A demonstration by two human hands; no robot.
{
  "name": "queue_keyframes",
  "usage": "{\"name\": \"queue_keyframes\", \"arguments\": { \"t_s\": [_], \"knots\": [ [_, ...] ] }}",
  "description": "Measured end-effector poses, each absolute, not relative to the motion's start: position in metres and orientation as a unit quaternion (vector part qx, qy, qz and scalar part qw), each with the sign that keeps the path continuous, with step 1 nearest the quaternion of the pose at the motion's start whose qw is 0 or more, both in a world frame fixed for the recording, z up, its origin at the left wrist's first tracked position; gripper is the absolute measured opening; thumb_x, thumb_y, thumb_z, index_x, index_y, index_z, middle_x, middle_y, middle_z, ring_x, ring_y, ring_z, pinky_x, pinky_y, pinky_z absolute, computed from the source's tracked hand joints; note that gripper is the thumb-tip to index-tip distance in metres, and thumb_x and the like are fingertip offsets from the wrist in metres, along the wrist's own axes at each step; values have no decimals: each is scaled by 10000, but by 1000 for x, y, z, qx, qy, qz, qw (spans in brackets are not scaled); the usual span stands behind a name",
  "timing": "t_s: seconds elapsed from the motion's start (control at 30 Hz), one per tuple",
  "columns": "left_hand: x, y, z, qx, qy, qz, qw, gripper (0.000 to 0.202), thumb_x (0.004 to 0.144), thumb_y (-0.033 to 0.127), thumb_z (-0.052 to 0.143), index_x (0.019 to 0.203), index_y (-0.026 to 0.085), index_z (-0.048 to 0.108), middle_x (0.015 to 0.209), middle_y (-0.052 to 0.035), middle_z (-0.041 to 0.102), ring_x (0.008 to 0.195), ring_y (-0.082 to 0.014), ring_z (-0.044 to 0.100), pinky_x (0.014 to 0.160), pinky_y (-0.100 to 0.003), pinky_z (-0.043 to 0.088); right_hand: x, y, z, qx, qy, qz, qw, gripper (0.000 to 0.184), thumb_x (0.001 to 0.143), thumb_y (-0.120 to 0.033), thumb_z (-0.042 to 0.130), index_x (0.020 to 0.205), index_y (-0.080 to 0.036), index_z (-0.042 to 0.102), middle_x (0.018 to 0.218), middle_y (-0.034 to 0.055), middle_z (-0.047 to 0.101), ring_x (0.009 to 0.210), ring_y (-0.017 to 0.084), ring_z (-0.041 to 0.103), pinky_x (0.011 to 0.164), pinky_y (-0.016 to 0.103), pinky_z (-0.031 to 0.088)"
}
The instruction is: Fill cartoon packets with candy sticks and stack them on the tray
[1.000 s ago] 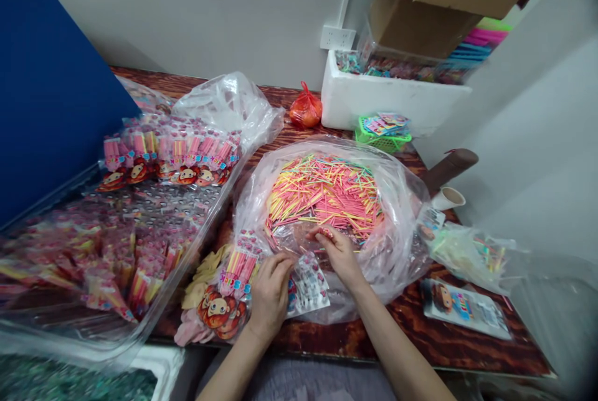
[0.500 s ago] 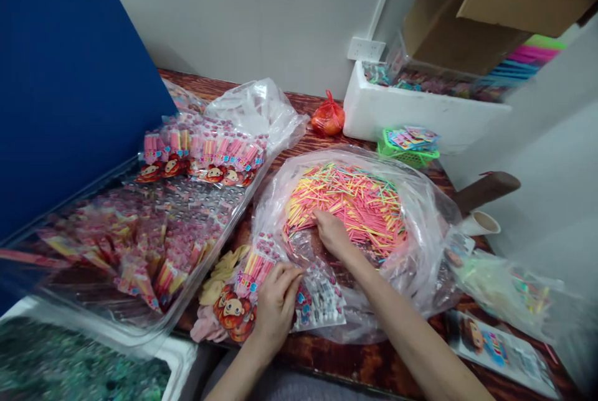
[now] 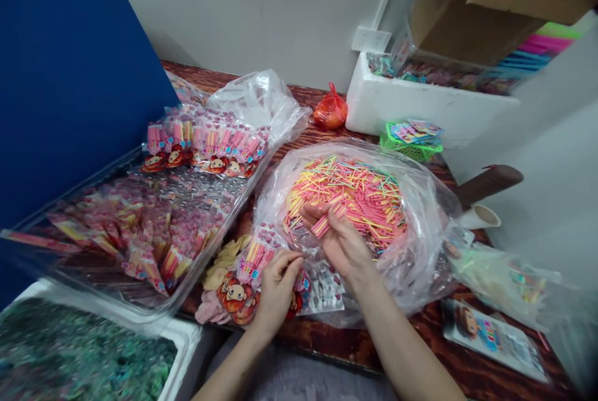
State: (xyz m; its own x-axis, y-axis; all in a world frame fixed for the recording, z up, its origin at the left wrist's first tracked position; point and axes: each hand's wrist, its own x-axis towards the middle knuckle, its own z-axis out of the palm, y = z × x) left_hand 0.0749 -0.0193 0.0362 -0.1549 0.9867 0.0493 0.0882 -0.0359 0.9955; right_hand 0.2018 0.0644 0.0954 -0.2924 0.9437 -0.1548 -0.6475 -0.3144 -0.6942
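My right hand (image 3: 340,240) is raised over the near side of a clear plastic bag (image 3: 420,202) heaped with pink, yellow and green sticks (image 3: 359,192). Its fingers pinch a small bundle of pink sticks (image 3: 327,221). My left hand (image 3: 278,286) rests closed on a small printed cellophane packet (image 3: 322,292) at the table's front edge. Beside it lies a filled packet with a cartoon monkey face (image 3: 233,295) on a pile of flat packets.
A clear tray (image 3: 196,264) of filled packets sits at left, against a blue board (image 3: 70,77). At the back stand a white foam box (image 3: 420,105), a green basket (image 3: 411,149), a red bag (image 3: 331,111) and cardboard boxes. More packets lie at the right.
My right hand went into the stick heap, then lifted back toward me holding a bundle of pink sticks. My left hand stayed on the packet.
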Motion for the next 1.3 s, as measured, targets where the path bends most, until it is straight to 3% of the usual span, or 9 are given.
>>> {"name": "queue_keyframes", "arguments": {
  "t_s": [0.27,0.5,0.6,0.7,0.83,1.0,1.13,1.2,1.3],
  "knots": [
    [76,-22,31,439,555,528,471,192,862,330,598,853,178,716,830,-26,672,807,-169,597,758,-261,457,204,39,84,-365,-361,723,461,233,782,-405,714,844,-180,714,967,79,751,1098,259,625,1072,446,365],
    [74,-25,21,377,547,555,500,234,827,359,659,974,193,732,923,-36,717,857,-171,631,793,-261,483,209,22,94,-393,-451,648,471,375,916,-407,570,1270,-300,506,1214,47,657,1108,193,613,1021,399,413],
    [71,-25,19,354,540,557,522,255,825,381,665,987,192,723,855,-21,710,753,-149,623,706,-242,492,206,19,91,-416,-508,563,502,196,955,-378,503,1080,-265,604,1136,42,676,1075,189,612,989,367,419],
    [68,-26,24,354,539,562,519,238,810,369,682,962,190,720,881,-24,712,798,-156,635,746,-246,500,201,15,87,-427,-597,503,455,228,959,-346,495,860,-219,655,1055,49,684,1014,190,612,923,328,438],
    [61,-27,34,350,551,568,501,234,783,367,698,919,177,710,890,-34,710,854,-181,641,796,-275,509,193,6,86,-454,-589,472,473,170,961,-328,490,1041,-241,612,1021,40,671,976,187,612,884,320,454],
    [50,-29,38,345,559,575,489,243,756,366,714,879,158,687,846,-33,693,802,-171,630,751,-263,511,186,7,84,-420,-667,451,419,158,938,-302,525,884,-235,659,1105,59,651,1084,221,570,957,349,404],
    [29,-28,38,362,607,567,424,254,793,402,675,891,167,675,851,-30,683,803,-178,634,743,-268,512,195,37,67,-397,-661,513,377,237,980,-301,429,1045,-231,646,1040,53,678,994,205,612,879,333,454],
    [18,-26,36,386,647,561,343,251,841,414,623,923,180,661,878,-31,672,824,-185,633,775,-289,510,203,61,52,-455,-699,407,372,207,963,-264,461,1036,-202,644,1021,70,670,989,218,591,886,345,442],
    [9,-18,24,457,704,513,178,297,893,406,550,1075,183,619,1032,-79,644,973,-239,610,908,-382,474,211,97,30,-493,-809,188,258,221,927,-164,479,1068,-153,650,1045,123,643,1042,265,513,931,394,398]
  ]
}}
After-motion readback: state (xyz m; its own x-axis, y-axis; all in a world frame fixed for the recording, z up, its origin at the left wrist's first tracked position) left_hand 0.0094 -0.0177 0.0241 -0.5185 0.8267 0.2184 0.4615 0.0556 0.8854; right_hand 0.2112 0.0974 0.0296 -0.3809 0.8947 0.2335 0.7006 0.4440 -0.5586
